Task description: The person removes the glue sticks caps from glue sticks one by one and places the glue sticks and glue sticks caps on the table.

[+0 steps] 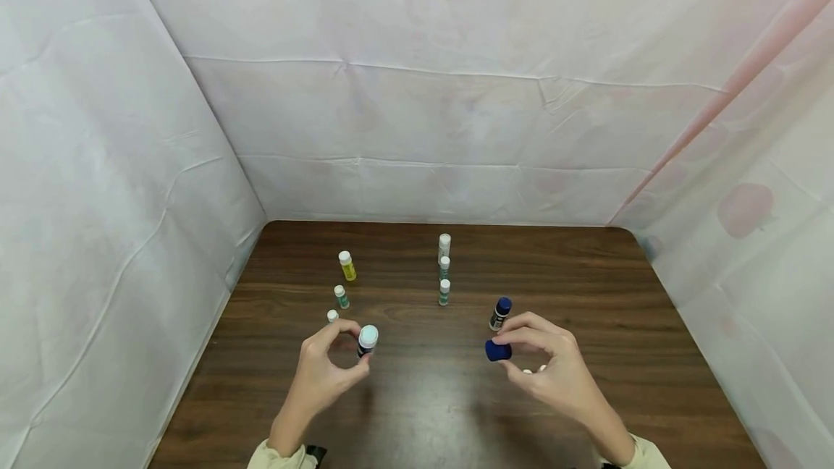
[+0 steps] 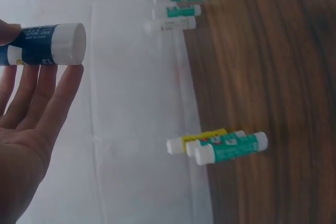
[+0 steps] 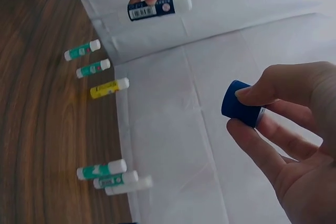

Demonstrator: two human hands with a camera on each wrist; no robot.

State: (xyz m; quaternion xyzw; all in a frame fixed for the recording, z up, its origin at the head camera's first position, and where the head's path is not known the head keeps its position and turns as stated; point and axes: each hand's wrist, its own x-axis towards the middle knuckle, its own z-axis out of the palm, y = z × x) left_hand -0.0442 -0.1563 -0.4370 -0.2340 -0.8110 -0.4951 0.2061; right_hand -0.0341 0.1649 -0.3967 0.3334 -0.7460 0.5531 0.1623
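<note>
My left hand (image 1: pixel 329 368) grips a dark blue glue stick (image 1: pixel 368 342) between thumb and fingers, its round white top facing up. A white end of that stick also shows in the left wrist view. My right hand (image 1: pixel 550 364) pinches a short dark blue cap (image 3: pixel 241 103) between thumb and fingertips; one edge of it has a pale strip. Just beyond that hand stands a glue stick with a blue top (image 1: pixel 500 313). Beyond my left hand stand a yellow glue stick (image 1: pixel 348 266), a green one (image 1: pixel 342 297) and a white-topped one (image 1: pixel 332 315) partly hidden.
At the middle of the brown wooden table (image 1: pixel 404 396), a white glue stick (image 1: pixel 444 246) and two green ones (image 1: pixel 445 266) (image 1: pixel 444 293) stand in a row. Small white tops (image 1: pixel 542 368) show behind my right hand. White cloth walls (image 1: pixel 391 121) enclose the table.
</note>
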